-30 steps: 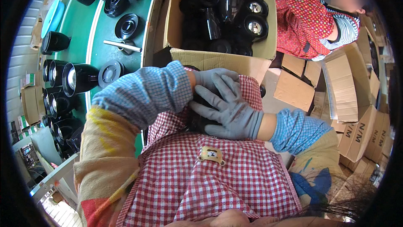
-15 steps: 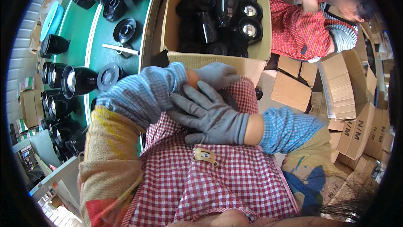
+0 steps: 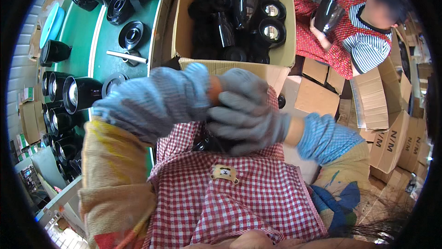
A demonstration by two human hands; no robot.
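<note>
A light-blue basin point(image 3: 51, 26) stands far to the left of the hands, at the outer edge of a green worktable point(image 3: 81, 37). Nearer the hands on that table, black cup-shaped parts point(image 3: 87, 93) line up in rows, some showing shiny insides. A metal bar point(image 3: 126, 57) and a black round part point(image 3: 132, 35) lie left of the hands and farther out, while a grey disc point(image 3: 114, 82) sits just beyond the left sleeve. At centre, a dark object point(image 3: 216, 144) rests in the worker's lap directly beneath the hands and is mostly covered by them. The gloved left hand point(image 3: 243, 83) reaches over it, bent at the wrist; the gloved right hand point(image 3: 251, 127) overlaps it from the right, fingers pointing left. Both are blurred, and whether either grips the object cannot be told. Just beyond them, an open carton point(image 3: 239, 67) holds glossy black parts point(image 3: 244, 11). Beyond the hands to the right, a co-worker in red holds a black vessel point(image 3: 329, 16). Flattened cardboard point(image 3: 317, 97) lies right of the hands, with cardboard boxes point(image 3: 390, 145) farther right.
</note>
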